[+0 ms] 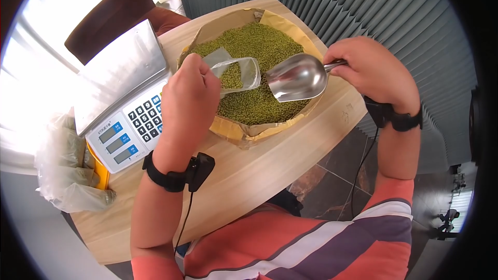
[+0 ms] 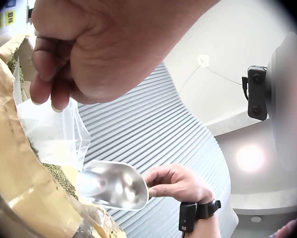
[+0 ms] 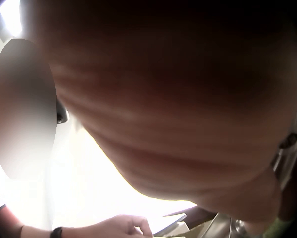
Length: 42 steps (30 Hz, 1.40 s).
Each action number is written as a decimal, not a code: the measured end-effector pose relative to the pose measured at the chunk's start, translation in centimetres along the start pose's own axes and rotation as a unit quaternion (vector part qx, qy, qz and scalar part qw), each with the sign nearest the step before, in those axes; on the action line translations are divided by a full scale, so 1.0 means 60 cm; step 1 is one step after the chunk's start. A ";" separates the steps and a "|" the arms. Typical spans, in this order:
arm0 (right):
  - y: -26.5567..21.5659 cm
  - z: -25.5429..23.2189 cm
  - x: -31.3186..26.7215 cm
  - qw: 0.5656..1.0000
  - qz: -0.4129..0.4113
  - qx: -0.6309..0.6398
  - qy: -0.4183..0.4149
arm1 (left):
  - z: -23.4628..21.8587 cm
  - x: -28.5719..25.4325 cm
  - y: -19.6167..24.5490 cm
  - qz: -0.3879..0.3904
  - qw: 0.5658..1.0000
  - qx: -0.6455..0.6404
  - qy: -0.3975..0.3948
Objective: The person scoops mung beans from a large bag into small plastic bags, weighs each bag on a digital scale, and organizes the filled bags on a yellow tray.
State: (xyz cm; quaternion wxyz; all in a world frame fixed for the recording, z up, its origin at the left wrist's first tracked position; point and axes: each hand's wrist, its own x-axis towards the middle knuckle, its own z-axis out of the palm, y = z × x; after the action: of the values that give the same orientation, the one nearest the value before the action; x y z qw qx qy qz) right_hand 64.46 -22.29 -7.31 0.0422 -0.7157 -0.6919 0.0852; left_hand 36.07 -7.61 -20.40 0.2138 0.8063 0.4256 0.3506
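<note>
My left hand (image 1: 191,93) pinches the edge of a clear plastic bag (image 1: 251,74), its mouth spread toward the right. Green mung beans (image 1: 270,41) show through and around the bag, filling a big paper-lined sack (image 1: 233,129). In my right hand (image 1: 371,67) is the handle of a shiny metal scoop (image 1: 298,77), held over the right side of the beans with its lip toward the bag. Bare metal shows on the scoop. From the left wrist view, the bag (image 2: 54,131) hangs under the left fingers, just above the scoop (image 2: 113,186).
A white price scale (image 1: 129,129) with a steel pan stands left of the sack on the wooden table (image 1: 244,171). Filled clear bags (image 1: 67,171) lie at the table's left edge. Behind are a brown chair (image 1: 111,18) and a grey pleated curtain (image 1: 311,0).
</note>
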 end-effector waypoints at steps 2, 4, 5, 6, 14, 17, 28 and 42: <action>0.030 0.039 0.021 0.999 -0.052 -0.012 -0.011 | 0.000 0.001 -0.004 -0.001 1.000 0.000 0.000; 0.043 0.069 0.038 0.994 -0.102 -0.023 -0.022 | 0.001 0.001 -0.004 0.000 1.000 -0.001 -0.002; 0.034 0.079 0.050 0.993 -0.084 0.015 -0.080 | 0.001 0.000 -0.004 -0.004 1.000 0.000 -0.006; 0.026 0.089 0.061 0.987 -0.066 0.054 -0.138 | 0.000 -0.001 -0.003 -0.007 1.000 0.001 -0.010; 0.017 0.132 0.105 0.950 -0.065 0.203 -0.226 | 0.005 -0.004 -0.001 -0.012 1.000 -0.006 -0.022; 0.035 0.126 0.098 0.950 -0.061 0.216 -0.217 | 0.005 -0.004 -0.002 -0.014 1.000 -0.004 -0.024; 0.099 0.068 0.026 0.957 -0.034 0.254 -0.135 | 0.006 -0.005 0.005 -0.005 0.999 -0.021 -0.033; -0.013 0.051 0.037 0.990 -0.042 0.134 -0.003 | 0.012 -0.016 0.017 0.000 0.998 -0.022 -0.058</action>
State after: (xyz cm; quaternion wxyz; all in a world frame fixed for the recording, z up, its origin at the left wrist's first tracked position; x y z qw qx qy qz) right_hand 63.22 -20.20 -10.29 0.1392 -0.6740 -0.7036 0.1770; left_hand 36.74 -9.00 -20.60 0.2554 0.8205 0.4045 0.3129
